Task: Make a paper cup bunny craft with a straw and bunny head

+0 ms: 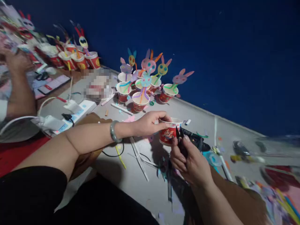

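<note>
My left hand (152, 122), with a bangle at its wrist, pinches the rim of a red paper cup (167, 136) with a white inside. The cup is held roughly upright over the table. Close against its right side, my right hand (187, 157) is closed around a pair of black scissors (180, 136). Their two pointed tips are slightly apart and face up beside the cup wall; the handles are hidden in my fingers. Whether the tips touch the cup I cannot tell.
Beyond my hands stand several red cups (140, 106) with paper rabbit figures on bent coloured stems. A white power strip (79, 114) with cables lies left. Paper sticks (139, 159) and scraps litter the table. Another person's arm (20, 81) is at far left, near more cups (93, 61).
</note>
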A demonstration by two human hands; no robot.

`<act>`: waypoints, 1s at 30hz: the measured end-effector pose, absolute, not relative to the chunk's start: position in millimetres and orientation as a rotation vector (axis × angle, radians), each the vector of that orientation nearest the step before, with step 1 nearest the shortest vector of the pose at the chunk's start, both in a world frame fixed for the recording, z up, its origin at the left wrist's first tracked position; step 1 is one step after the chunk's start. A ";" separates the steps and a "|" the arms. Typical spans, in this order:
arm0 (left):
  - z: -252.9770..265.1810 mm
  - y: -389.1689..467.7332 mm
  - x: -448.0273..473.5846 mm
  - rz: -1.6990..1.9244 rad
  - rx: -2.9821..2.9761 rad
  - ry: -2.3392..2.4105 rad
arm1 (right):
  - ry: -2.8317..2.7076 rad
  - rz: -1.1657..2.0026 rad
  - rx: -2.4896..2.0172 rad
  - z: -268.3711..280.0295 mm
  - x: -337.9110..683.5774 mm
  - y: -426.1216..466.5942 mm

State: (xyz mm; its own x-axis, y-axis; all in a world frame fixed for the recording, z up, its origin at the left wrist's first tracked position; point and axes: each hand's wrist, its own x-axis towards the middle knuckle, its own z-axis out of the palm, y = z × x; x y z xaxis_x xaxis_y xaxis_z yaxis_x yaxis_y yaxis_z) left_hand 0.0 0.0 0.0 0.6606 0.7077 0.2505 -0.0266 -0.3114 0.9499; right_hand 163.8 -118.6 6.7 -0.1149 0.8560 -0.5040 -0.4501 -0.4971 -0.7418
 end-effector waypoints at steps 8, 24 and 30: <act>0.4 -3.4 -0.5 0.848 1.772 0.572 | -0.501 1.799 -1.136 9.5 158.6 -116.3; 0.9 -5.6 -0.8 0.855 1.789 0.511 | -0.447 1.819 -1.104 8.3 158.3 -118.2; -1.3 -4.8 0.1 0.843 1.761 0.518 | -0.450 1.803 -1.128 10.0 156.9 -118.8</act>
